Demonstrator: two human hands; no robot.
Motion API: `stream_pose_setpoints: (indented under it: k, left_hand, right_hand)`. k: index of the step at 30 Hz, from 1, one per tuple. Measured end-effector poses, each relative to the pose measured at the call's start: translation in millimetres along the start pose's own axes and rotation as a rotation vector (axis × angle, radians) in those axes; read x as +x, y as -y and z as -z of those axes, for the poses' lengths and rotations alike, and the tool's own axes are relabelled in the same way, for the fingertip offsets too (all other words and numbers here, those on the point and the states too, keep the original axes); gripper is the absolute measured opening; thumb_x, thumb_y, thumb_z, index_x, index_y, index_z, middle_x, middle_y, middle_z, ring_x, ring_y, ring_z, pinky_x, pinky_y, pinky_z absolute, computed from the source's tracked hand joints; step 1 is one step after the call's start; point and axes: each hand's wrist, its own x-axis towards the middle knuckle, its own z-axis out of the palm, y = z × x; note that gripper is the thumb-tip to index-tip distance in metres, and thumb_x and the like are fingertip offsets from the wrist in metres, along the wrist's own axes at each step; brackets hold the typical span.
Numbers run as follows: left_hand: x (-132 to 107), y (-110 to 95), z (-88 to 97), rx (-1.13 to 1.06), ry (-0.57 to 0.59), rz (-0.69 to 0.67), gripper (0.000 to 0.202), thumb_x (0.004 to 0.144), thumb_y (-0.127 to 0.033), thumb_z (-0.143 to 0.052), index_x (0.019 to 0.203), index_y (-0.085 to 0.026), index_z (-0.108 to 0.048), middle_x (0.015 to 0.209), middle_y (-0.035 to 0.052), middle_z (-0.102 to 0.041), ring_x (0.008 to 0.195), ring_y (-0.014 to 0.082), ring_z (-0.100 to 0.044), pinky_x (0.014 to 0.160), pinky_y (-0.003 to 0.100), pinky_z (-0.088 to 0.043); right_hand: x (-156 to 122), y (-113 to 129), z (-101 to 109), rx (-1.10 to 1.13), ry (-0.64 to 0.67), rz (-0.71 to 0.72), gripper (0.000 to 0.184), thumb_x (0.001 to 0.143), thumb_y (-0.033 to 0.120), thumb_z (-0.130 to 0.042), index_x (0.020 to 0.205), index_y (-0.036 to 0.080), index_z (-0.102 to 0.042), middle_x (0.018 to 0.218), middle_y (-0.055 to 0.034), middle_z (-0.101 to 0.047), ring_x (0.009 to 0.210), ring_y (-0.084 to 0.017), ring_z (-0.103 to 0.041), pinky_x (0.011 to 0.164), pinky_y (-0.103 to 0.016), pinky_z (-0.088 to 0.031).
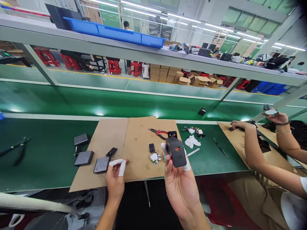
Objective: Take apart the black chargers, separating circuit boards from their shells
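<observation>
My right hand (178, 183), with white finger cots, is raised over the table's front edge. It is closed on a black plastic casing (177, 151) with orange slots. My left hand (115, 175), also wearing white finger cots, is closed in a pinch over the cardboard; anything between its fingertips is too small to make out. Just left of it lies a grey box (101, 165), with a small black part (111, 151) behind. Between my hands are a small black module (152, 148) and a circuit board (155, 158). Red-handled pliers (159, 132) lie behind the casing, partly hidden by it.
Cardboard sheets (115, 131) cover the middle of the green table (55, 134). Further grey boxes (83, 158) and blurred pliers (18, 148) are on the left. To the right lie crumpled white tissue (192, 141), loose electronics (195, 131) and a pen (220, 147). A co-worker's arms (256, 156) are beyond.
</observation>
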Motion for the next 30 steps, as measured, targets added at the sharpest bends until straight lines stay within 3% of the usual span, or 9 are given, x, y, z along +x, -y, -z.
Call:
stream_pose_setpoints:
  k: [5,7,10,12,13,16,19,23,30]
  left_hand:
    - [-1,0,-1.0,0.002,-0.007,0.015,0.036,0.088,-0.051,-0.079,0.1,-0.02,-0.066,0.098,0.0067,-0.078,0.099,0.0253,-0.077,0.099,0.043,-0.061]
    - [-2,-1,-1.2,-0.002,-0.005,0.022,0.035,0.089,-0.05,-0.079,0.1,-0.02,-0.066,0.098,0.0066,-0.078,0.099,0.0252,-0.077,0.1,0.043,-0.061]
    - [-2,-2,-1.4,-0.012,-0.007,0.015,0.034,0.089,-0.049,-0.078,0.102,-0.019,-0.066,0.1,0.007,-0.077,0.1,0.0252,-0.077,0.1,0.043,-0.06]
    - [-2,-2,-1.9,-0.013,-0.012,0.001,0.035,0.088,-0.049,-0.079,0.102,-0.019,-0.066,0.099,0.0066,-0.077,0.098,0.0253,-0.077,0.099,0.043,-0.06]
    - [-1,-2,-2.3,-0.013,-0.013,-0.004,0.035,0.088,-0.049,-0.079,0.101,-0.019,-0.067,0.098,0.0063,-0.076,0.097,0.0254,-0.077,0.099,0.043,-0.06]
    - [-1,-1,-3.4,-0.014,-0.004,-0.008,0.035,0.087,-0.048,-0.08,0.101,-0.019,-0.067,0.098,0.0058,-0.075,0.097,0.0253,-0.077,0.099,0.043,-0.06]
    - [0,0,-3.9,-0.029,0.003,-0.008,0.033,0.087,-0.046,-0.081,0.1,-0.019,-0.067,0.099,0.0058,-0.074,0.099,0.0247,-0.077,0.101,0.041,-0.06]
    - [-1,1,-4.0,-0.042,-0.006,-0.008,0.032,0.087,-0.045,-0.081,0.1,-0.019,-0.067,0.1,0.0048,-0.073,0.099,0.0237,-0.077,0.101,0.04,-0.06]
    - [-3,2,-4.2,-0.042,-0.006,-0.035,0.029,0.089,-0.041,-0.082,0.102,-0.019,-0.068,0.1,0.004,-0.074,0.1,0.0221,-0.078,0.1,0.038,-0.06]
  right_hand:
    - [-1,-3,0,-0.056,0.038,-0.015,0.034,0.096,0.055,-0.076,0.117,0.029,-0.081,0.125,-0.006,-0.081,0.101,-0.016,-0.081,0.091,-0.03,-0.071]
    - [8,-5,11,-0.165,0.026,0.102,0.035,0.099,0.054,-0.072,0.123,0.03,-0.077,0.124,-0.0059,-0.08,0.102,-0.018,-0.08,0.092,-0.036,-0.071]
    - [39,-4,54,-0.53,-0.092,0.662,0.034,0.096,0.042,-0.079,0.125,0.026,-0.072,0.118,-0.0066,-0.08,0.104,-0.022,-0.079,0.095,-0.045,-0.068]
    - [65,1,100,-0.976,-0.157,1.056,0.03,0.092,0.036,-0.084,0.117,0.021,-0.075,0.122,-0.0119,-0.078,0.114,-0.026,-0.076,0.103,-0.05,-0.064]
    - [76,4,123,-1.216,-0.151,1.143,0.024,0.096,0.036,-0.079,0.115,0.021,-0.076,0.123,-0.0129,-0.077,0.116,-0.027,-0.075,0.103,-0.051,-0.064]
    - [97,10,182,-1.434,-0.145,1.129,0.016,0.101,0.033,-0.072,0.11,0.022,-0.08,0.117,-0.0131,-0.079,0.112,-0.027,-0.076,0.098,-0.047,-0.064]
    - [100,6,211,-1.529,-0.148,1.103,0.018,0.103,0.033,-0.069,0.11,0.022,-0.081,0.114,-0.0127,-0.079,0.108,-0.025,-0.077,0.094,-0.041,-0.065]
    - [98,2,217,-1.603,-0.139,1.108,0.019,0.104,0.032,-0.067,0.113,0.021,-0.08,0.114,-0.013,-0.078,0.106,-0.024,-0.078,0.093,-0.038,-0.064]
    - [94,36,197,-1.586,-0.156,1.207,0.017,0.1,0.028,-0.074,0.116,0.022,-0.077,0.116,-0.0126,-0.075,0.111,-0.027,-0.075,0.096,-0.042,-0.062]
